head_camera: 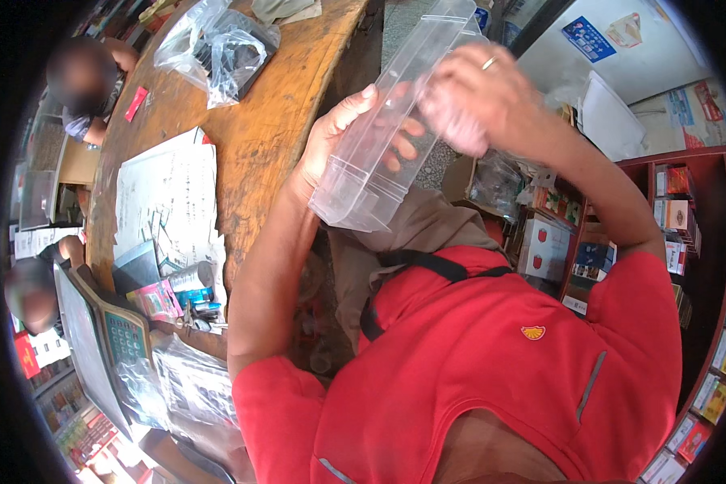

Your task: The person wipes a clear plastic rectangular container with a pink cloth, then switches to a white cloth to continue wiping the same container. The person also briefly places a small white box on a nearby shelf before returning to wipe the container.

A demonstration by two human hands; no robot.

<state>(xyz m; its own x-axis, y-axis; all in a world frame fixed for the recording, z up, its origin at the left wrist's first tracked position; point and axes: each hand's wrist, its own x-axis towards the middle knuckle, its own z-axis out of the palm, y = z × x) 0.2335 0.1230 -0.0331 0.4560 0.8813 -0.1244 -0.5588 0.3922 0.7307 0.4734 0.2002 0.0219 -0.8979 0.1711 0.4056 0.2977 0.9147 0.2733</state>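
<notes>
A long clear plastic tray (363, 181) is tilted in front of me, over the gap beside the wooden table. My left hand (345, 130) grips it from behind, the thumb on its near edge and the fingers visible through the plastic. At the tray's upper right side is my right hand (481, 91), blurred and wearing a ring. It is closed around a bunched pinkish cloth (454, 118), which lies against or very near the tray wall; contact cannot be told.
The worn wooden table (266, 127) bears a plastic-wrapped dark box (236, 54), a red packet (136, 103), printed sheets (169, 181), scissors (187, 317) and a scale with a keypad (124, 336). Two people are beyond it. Shelves of small boxes (677, 212) stand right, near an open carton (460, 178).
</notes>
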